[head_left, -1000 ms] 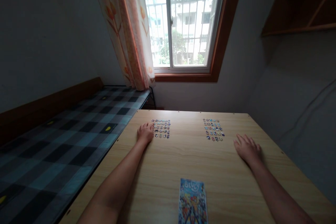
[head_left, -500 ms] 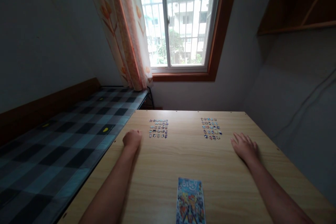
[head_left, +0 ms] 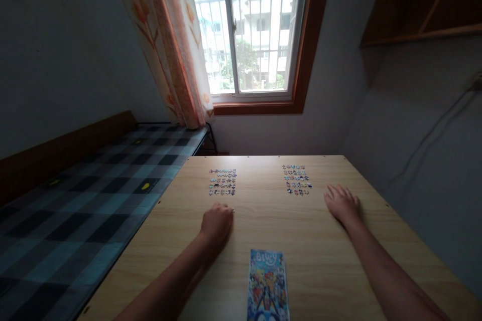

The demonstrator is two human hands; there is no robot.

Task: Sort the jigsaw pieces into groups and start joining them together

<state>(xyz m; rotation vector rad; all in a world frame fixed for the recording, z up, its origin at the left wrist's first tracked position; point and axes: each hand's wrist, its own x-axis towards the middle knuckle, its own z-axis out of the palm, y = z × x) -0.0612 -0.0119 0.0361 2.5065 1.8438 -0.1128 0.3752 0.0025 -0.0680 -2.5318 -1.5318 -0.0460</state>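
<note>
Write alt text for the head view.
A bare left hand holds a small pale piece over a light wood-grain table; the bare right hand rests open. Two groups of multicoloured jigsaw pieces and a blue illustrated rectangular sheet lie there.

bright window, floral curtain, checkered bed

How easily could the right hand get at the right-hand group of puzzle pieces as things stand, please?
Probably quite easily, yes: the right hand is open just to the right of those puzzle pieces, and nothing visible stands between them.
</note>
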